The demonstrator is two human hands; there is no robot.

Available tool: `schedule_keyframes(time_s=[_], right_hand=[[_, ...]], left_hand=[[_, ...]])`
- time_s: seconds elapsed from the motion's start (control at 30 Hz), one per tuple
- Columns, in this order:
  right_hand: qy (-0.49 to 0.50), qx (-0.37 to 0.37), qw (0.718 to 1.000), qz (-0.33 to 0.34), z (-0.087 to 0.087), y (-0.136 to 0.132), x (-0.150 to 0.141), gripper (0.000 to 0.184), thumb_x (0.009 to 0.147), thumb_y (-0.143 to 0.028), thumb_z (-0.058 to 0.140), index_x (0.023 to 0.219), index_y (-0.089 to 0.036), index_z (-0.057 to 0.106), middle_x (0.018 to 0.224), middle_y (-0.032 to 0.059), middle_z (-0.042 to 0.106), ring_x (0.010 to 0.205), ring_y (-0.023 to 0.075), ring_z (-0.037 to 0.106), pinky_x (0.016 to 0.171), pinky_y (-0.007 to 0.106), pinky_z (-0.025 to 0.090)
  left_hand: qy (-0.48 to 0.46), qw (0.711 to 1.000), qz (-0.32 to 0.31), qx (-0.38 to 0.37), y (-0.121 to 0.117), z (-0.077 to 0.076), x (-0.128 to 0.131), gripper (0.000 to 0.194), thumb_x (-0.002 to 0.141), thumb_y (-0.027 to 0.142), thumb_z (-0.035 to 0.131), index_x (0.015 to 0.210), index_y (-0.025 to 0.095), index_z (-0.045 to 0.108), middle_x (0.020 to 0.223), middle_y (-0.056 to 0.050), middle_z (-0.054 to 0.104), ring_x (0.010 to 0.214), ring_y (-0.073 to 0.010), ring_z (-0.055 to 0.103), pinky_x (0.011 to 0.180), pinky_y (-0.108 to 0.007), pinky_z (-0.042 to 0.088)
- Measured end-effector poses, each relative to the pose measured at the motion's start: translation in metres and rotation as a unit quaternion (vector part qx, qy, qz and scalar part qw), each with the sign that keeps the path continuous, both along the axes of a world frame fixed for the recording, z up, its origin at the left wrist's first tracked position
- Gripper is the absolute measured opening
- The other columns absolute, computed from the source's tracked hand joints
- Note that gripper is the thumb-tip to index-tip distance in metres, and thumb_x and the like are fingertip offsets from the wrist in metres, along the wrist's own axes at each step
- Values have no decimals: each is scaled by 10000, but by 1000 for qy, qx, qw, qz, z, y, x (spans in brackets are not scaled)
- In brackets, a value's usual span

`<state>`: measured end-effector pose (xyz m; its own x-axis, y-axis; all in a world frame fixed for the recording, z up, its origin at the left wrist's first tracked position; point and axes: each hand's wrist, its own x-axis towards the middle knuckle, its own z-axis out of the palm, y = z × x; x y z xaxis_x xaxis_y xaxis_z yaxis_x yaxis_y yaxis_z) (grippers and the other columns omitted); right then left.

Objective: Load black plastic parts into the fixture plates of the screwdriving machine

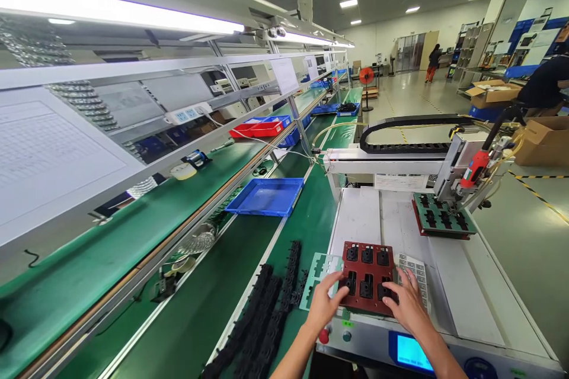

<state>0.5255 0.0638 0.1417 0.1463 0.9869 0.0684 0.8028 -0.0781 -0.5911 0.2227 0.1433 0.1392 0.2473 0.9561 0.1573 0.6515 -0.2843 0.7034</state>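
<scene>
A dark red fixture tray point(367, 276) with several black parts in its pockets lies at the front of a white machine bed point(448, 284). My left hand point(323, 303) rests on the tray's left edge, fingers spread flat over a black part. My right hand point(406, 303) lies on its right edge, fingers stretched out onto another black part. A pale green cover plate point(319, 271) sits under the tray's left side. A white perforated plate point(414, 269) lies just right of the tray. Further back, a second tray under a green plate point(443, 215) sits beneath the machine's screwdriver head point(472, 170).
Rows of black parts point(267, 314) lie on the green belt to my left. A blue tray point(265, 196) sits further along the belt. A red button point(323, 336) and blue screen point(411, 353) are on the machine's front panel. Cardboard boxes point(542, 139) and people stand at the far right.
</scene>
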Motion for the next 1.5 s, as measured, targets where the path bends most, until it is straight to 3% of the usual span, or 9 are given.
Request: schedule_keyframes(time_s=[0.13,0.3,0.57,0.77,0.9,1.0,1.13,1.33,1.5], right_hand=[[27,-21,999,9,3,-1,2,335,862,-329,717,1182,-328,816,1625,87,440,1589,443,190,1254,634,285],[125,-31,992,-6,4,-16,9,513,919,-506,668,1405,-341,683,1669,79,382,1595,415,190,1217,625,377],[323,32,946,-5,32,-37,4,485,973,-634,601,1192,-243,785,1256,129,747,1096,304,712,870,363,621],[394,-3,919,0,31,-10,-18,764,972,-699,550,1464,-119,625,864,104,805,698,250,718,682,352,613],[326,18,941,-92,-2,12,2,820,924,-745,552,1363,-68,700,1144,185,796,1056,362,753,854,401,626],[292,20,951,-97,-28,13,22,745,923,-739,548,1283,-120,750,1323,182,733,1218,372,692,970,417,594],[202,44,969,-131,-38,6,35,715,923,-753,546,1322,-181,705,1235,178,727,979,336,727,834,430,621],[-5,91,989,-113,10,74,-1,659,1056,-627,266,1466,-209,568,1574,195,439,1440,371,464,1040,464,543],[-91,80,988,-98,28,144,-48,624,1062,-454,273,1580,-154,447,1666,237,296,1562,442,201,1215,732,164]], left_hand=[[19,975,208,-73,22,-7,-40,379,904,450,569,1028,169,790,1105,-168,800,1166,-342,716,1022,-458,540],[5,960,260,-100,29,-8,-72,425,816,541,560,594,188,644,592,-99,691,671,-309,715,674,-376,549],[-91,936,339,9,14,69,-123,482,889,615,485,938,188,703,767,-55,703,748,-254,647,671,-318,504],[-238,951,188,-65,5,72,-21,662,852,808,494,819,167,658,640,10,568,587,-150,495,552,-248,400],[-219,960,148,-97,6,40,40,637,821,783,538,737,166,670,639,-16,605,610,-169,543,598,-277,453],[-200,963,151,-99,4,25,40,587,752,715,647,860,147,755,791,-83,702,737,-241,637,748,-373,539],[-141,973,177,-50,-2,23,9,596,815,649,626,1123,160,770,1137,-168,692,1065,-346,653,1002,-523,523],[47,999,-11,-20,19,62,7,644,933,654,601,1481,317,611,1604,-170,442,1508,-396,377,1210,-606,363],[224,957,-132,-128,53,93,41,1061,720,683,835,1625,433,341,1788,-146,-19,1608,-526,-22,1186,-776,208]])
